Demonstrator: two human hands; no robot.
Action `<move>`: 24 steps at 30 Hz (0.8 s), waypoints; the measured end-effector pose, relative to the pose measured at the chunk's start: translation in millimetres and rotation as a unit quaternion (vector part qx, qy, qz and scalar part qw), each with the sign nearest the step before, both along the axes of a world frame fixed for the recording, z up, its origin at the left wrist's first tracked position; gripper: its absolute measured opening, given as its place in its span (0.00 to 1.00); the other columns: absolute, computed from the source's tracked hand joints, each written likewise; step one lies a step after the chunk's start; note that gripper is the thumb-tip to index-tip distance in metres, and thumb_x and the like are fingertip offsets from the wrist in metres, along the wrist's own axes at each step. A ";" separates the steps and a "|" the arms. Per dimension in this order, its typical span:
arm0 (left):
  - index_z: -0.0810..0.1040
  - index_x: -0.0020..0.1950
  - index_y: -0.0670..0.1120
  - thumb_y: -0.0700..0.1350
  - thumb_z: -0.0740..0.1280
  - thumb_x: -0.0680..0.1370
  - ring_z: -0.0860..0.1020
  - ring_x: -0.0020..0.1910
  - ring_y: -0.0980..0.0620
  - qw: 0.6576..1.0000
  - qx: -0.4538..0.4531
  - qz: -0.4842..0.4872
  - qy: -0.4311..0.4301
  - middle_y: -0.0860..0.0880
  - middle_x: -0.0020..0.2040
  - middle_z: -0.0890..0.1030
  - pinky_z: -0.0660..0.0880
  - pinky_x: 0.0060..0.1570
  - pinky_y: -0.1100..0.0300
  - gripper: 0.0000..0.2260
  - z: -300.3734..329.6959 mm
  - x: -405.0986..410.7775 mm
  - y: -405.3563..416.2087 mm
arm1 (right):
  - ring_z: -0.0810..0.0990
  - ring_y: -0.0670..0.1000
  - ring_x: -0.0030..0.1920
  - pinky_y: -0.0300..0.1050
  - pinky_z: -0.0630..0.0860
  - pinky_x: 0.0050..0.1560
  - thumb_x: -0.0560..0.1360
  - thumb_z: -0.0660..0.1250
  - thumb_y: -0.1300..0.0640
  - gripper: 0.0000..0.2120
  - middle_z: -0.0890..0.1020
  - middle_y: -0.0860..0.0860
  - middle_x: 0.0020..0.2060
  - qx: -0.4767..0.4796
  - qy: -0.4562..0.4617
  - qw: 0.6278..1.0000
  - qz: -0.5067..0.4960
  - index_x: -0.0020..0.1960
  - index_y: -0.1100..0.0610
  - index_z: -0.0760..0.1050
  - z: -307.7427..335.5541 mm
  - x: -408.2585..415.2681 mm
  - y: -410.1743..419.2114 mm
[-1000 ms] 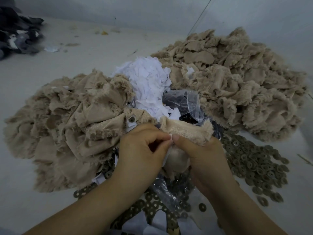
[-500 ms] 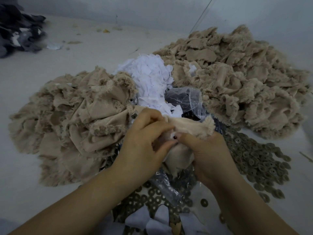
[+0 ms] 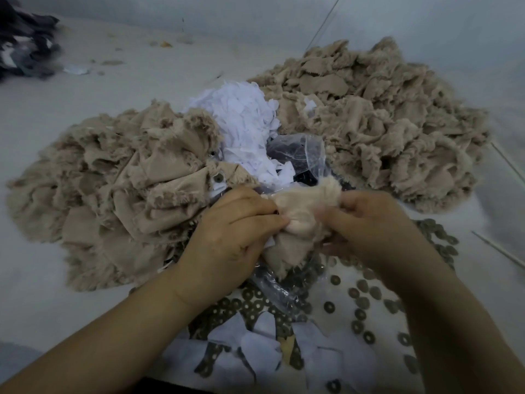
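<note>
While the left hand (image 3: 233, 237) and right hand (image 3: 375, 228) both pinch the frayed beige patch (image 3: 301, 206) just in front of the clear plastic bag (image 3: 295, 155), it is best to draw the cloth taut, above the metal rings (image 3: 358, 297) nearer than the bag.

Beige scrap heaps (image 3: 113, 194); white scraps (image 3: 241, 129); metal rings (image 3: 358, 327)

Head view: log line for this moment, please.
left hand: holds beige fabric piece | right hand: holds beige fabric piece | beside: metal rings, white scraps pile
</note>
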State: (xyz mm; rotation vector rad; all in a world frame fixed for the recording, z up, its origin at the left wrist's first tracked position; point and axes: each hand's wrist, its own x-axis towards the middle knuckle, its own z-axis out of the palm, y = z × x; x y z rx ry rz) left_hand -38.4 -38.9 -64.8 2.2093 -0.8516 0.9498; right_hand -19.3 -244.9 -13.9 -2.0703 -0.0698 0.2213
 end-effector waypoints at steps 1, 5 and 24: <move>0.84 0.50 0.34 0.31 0.70 0.75 0.80 0.46 0.41 1.000 0.009 0.003 -0.001 0.39 0.48 0.83 0.75 0.54 0.57 0.06 -0.1 -0.7 2.1 | 0.84 0.48 0.30 0.52 0.84 0.35 0.75 0.71 0.50 0.11 0.85 0.48 0.30 -0.129 -0.048 0.990 -0.006 0.35 0.52 0.82 -0.9 -0.4 -12.6; 0.84 0.51 0.35 0.32 0.69 0.76 0.79 0.47 0.40 0.999 0.048 0.016 -0.008 0.39 0.49 0.83 0.75 0.54 0.56 0.06 -0.5 -1.1 11.0 | 0.79 0.38 0.26 0.34 0.76 0.27 0.70 0.75 0.47 0.08 0.82 0.43 0.29 -0.357 -0.010 0.932 0.052 0.36 0.44 0.78 -19.6 -13.5 -35.7; 0.84 0.51 0.35 0.31 0.68 0.77 0.79 0.46 0.41 0.996 0.077 -0.029 0.016 0.40 0.50 0.83 0.76 0.50 0.51 0.06 0.9 -10.1 4.1 | 0.78 0.49 0.55 0.35 0.65 0.49 0.77 0.66 0.54 0.10 0.81 0.50 0.54 -0.425 -0.060 0.898 0.096 0.58 0.52 0.80 -49.2 -14.7 -16.6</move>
